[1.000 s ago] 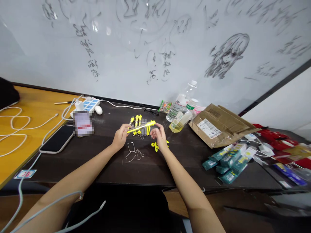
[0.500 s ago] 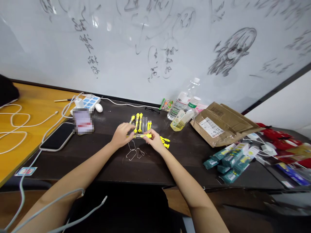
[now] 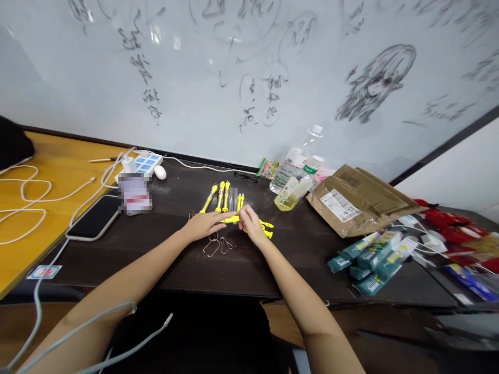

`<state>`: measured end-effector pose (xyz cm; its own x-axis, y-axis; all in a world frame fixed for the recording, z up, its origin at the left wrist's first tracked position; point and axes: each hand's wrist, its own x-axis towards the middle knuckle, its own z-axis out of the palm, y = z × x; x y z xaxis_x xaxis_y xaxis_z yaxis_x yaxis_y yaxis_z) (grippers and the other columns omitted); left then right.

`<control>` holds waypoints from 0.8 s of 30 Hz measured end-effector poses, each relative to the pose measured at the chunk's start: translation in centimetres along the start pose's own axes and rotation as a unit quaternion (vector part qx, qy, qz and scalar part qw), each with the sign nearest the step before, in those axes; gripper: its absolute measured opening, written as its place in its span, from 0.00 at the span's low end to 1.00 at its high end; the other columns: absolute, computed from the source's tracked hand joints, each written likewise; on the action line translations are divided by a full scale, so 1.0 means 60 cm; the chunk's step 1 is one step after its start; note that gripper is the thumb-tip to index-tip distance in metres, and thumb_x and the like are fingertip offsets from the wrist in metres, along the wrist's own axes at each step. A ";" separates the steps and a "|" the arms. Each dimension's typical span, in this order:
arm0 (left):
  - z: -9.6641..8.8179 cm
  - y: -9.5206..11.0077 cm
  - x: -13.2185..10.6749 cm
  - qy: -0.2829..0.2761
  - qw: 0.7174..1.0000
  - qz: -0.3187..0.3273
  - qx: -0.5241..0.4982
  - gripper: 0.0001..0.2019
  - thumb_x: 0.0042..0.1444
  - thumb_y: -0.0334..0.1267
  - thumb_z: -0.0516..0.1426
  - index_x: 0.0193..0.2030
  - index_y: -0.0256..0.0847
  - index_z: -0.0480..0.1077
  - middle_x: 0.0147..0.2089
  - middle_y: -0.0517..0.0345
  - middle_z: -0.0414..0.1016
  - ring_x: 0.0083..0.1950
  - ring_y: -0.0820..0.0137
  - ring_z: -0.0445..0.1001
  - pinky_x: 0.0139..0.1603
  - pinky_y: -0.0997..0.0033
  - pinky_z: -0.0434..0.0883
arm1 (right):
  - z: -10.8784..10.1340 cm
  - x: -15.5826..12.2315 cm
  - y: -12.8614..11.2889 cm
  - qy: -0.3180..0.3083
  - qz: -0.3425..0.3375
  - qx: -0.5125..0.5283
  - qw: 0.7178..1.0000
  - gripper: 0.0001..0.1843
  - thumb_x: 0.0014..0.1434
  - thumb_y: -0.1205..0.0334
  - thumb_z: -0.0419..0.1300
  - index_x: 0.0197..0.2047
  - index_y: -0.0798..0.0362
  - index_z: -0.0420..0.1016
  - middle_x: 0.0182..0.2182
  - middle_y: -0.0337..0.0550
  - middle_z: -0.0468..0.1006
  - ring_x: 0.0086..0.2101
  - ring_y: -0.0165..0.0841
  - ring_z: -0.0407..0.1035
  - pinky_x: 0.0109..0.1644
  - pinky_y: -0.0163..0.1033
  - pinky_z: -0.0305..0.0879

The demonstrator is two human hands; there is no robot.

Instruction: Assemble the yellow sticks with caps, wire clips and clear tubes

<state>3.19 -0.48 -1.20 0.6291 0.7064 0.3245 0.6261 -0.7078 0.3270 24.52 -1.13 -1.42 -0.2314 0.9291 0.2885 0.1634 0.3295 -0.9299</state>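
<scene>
My left hand (image 3: pixel 201 226) reaches in with its fingers stretched out toward the right, over a small yellow plastic piece (image 3: pixel 231 219). Close beside its fingertips, my right hand (image 3: pixel 250 224) has its fingers drawn together in a pinch; what they hold is hidden. Beyond my hands lie several clear tubes with yellow ends (image 3: pixel 221 197), a few plain clear tubes (image 3: pixel 233 198) and thin yellow sticks (image 3: pixel 240 200). Bent metal wires (image 3: pixel 212 246) rest on the near side. More yellow plastic parts (image 3: pixel 266 225) sit right of my right hand.
At the left are a phone (image 3: pixel 94 218), a power strip (image 3: pixel 145 164) and white cables. Two bottles (image 3: pixel 295 189) and a brown cardboard package (image 3: pixel 351 200) stand to the right, with green boxes (image 3: pixel 376 259) in front. A whiteboard (image 3: pixel 187 104) rises behind the dark table (image 3: pixel 171 270).
My left hand has shifted nearer to me and flattened, its fingers now reaching to my right hand. My right hand's fingers have drawn closer together. The view has shifted slightly.
</scene>
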 end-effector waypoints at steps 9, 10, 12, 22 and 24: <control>0.001 0.001 0.000 -0.013 1.000 -0.016 0.021 0.23 0.65 0.50 0.46 0.66 0.61 0.54 0.51 0.59 0.74 0.45 0.66 0.76 0.43 0.72 0.70 | -0.002 0.000 0.008 -0.030 -0.033 -0.085 0.995 0.22 0.63 0.43 0.49 0.26 0.51 0.60 0.20 0.35 0.66 0.21 0.27 0.57 0.28 0.35 0.55; 0.002 0.001 0.000 -0.017 0.999 -0.016 0.023 0.23 0.65 0.50 0.46 0.66 0.62 0.54 0.50 0.59 0.75 0.44 0.66 0.76 0.42 0.72 0.70 | -0.002 0.000 0.008 -0.032 -0.034 -0.087 0.995 0.22 0.63 0.43 0.49 0.26 0.51 0.60 0.20 0.35 0.66 0.21 0.27 0.57 0.29 0.34 0.56; 0.004 -0.001 0.001 -0.021 0.999 -0.016 0.021 0.23 0.65 0.50 0.45 0.66 0.62 0.53 0.51 0.59 0.75 0.44 0.66 0.76 0.41 0.72 0.69 | -0.003 0.000 0.007 -0.037 -0.031 -0.086 0.995 0.21 0.63 0.44 0.49 0.28 0.51 0.60 0.21 0.35 0.67 0.21 0.27 0.57 0.29 0.34 0.56; 0.007 -0.005 0.001 -0.014 0.999 -0.038 -0.003 0.23 0.64 0.49 0.48 0.65 0.62 0.56 0.52 0.60 0.75 0.43 0.65 0.76 0.40 0.73 0.69 | -0.009 -0.003 0.006 -0.073 -0.031 -0.097 0.992 0.13 0.65 0.49 0.48 0.36 0.50 0.60 0.27 0.36 0.67 0.24 0.27 0.60 0.30 0.34 0.58; 0.006 -0.005 0.001 -0.010 0.999 -0.043 -0.010 0.22 0.63 0.49 0.49 0.64 0.61 0.57 0.51 0.61 0.76 0.43 0.66 0.76 0.39 0.74 0.69 | -0.011 -0.003 0.008 -0.085 -0.024 -0.095 0.992 0.12 0.64 0.49 0.48 0.37 0.49 0.60 0.28 0.36 0.67 0.25 0.28 0.60 0.30 0.34 0.59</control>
<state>3.22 -0.25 -1.62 0.5834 0.7636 0.2768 0.6688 -0.6450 0.3698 25.26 -1.02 -1.76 -0.3987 0.8752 0.2740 0.3230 0.4137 -0.8512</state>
